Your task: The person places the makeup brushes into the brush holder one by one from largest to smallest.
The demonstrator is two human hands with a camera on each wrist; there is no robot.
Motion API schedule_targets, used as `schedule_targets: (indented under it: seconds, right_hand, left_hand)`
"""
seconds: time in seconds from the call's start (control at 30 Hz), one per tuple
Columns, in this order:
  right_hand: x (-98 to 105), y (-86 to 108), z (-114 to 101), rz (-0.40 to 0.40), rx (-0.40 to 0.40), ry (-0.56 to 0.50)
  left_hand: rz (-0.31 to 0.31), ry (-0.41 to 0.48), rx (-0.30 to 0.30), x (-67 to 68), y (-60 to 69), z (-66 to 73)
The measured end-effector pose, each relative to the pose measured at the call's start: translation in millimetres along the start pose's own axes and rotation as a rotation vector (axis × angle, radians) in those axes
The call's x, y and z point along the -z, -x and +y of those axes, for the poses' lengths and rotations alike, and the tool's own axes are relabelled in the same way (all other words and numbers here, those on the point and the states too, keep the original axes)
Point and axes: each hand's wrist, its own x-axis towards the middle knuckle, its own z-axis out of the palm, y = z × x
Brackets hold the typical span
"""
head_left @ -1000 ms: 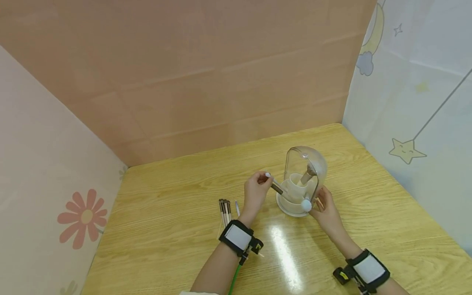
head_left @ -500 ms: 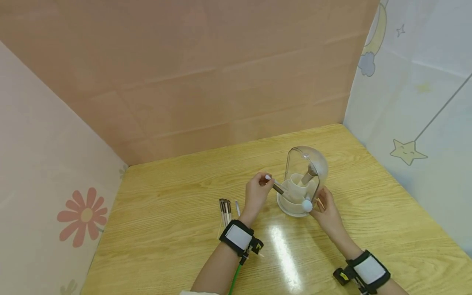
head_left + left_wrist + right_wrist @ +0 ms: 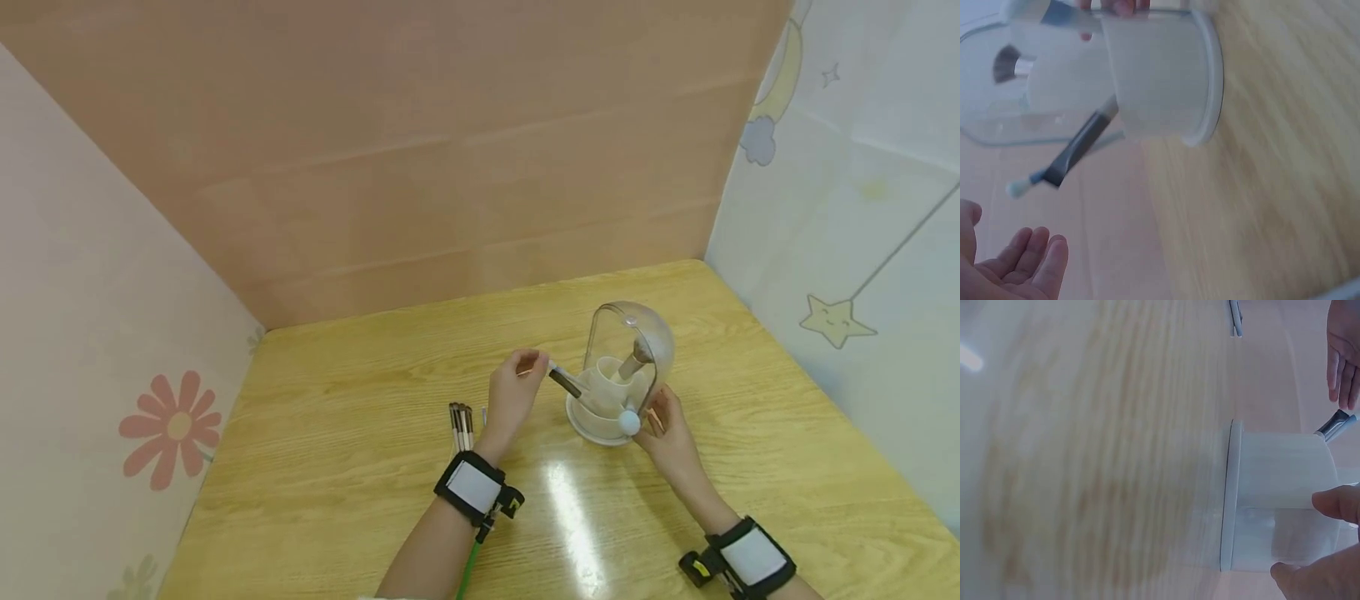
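Note:
A cream makeup brush holder (image 3: 600, 423) with a clear domed cover (image 3: 660, 337) stands on the table. A thin makeup brush (image 3: 1082, 144) with a dark ferrule and pale tip leans out of its near-left side. My left hand (image 3: 517, 390) is just left of that brush; the left wrist view shows its fingers (image 3: 1050, 269) loosely extended, apart from the brush. My right hand (image 3: 669, 433) holds the holder's right side, thumb and fingers against its wall. A fluffy brush (image 3: 636, 360) stands in the inner cup, and a pale round end (image 3: 629, 422) sticks out at the front.
Several slim brushes (image 3: 461, 427) lie in a bundle on the wooden table (image 3: 337, 467), left of the holder and partly behind my left wrist. A pale stick (image 3: 484, 415) lies beside them. Fabric walls (image 3: 450, 167) enclose the back and sides.
My left hand has let go of the thin brush and drawn slightly left; the brush stays leaning in the holder. My right hand keeps its place on the holder. The head view has shifted slightly.

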Motion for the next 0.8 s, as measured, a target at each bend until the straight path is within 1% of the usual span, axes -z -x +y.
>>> schedule_targets:
  seconds: [0.1, 0.2, 0.27, 0.33, 0.47, 0.6, 0.67, 0.8]
  right_hand:
    - [-0.8, -0.2, 1.3, -0.002, 0.003, 0.012]
    - [-1.0, -0.6, 1.9, -0.001, 0.008, 0.013]
    - [-1.1, -1.0, 2.0, -0.002, 0.009, 0.01]
    - [-1.1, -1.1, 2.1, -0.001, 0.006, 0.005]
    - [-1.3, -0.8, 2.6, -0.001, 0.003, 0.0]
    - [-1.1, -1.4, 2.6, -0.006, 0.007, -0.007]
    - [-0.8, -1.7, 2.3, -0.007, 0.008, -0.003]
    - [-0.4, -1.4, 1.6, -0.01, 0.005, 0.006]
  left_hand:
    - [0.052, -0.048, -0.013, 16.3, -1.7, -4.2]
    - [0.112, -0.121, -0.012, 34.5, -5.3, -14.2]
    - [0.159, -0.166, 0.008, 47.4, -6.6, -23.8]
    - [0.198, -0.201, 0.04, 59.4, -7.0, -35.4]
    - [0.243, -0.243, 0.109, 80.0, -3.3, -57.2]
    - [0.246, -0.316, 0.15, 92.4, 3.8, -74.0]
    - [0.238, -0.36, 0.17, 95.0, 7.5, -80.1]
    - [0.193, -0.421, 0.223, 95.8, 13.0, -88.4]
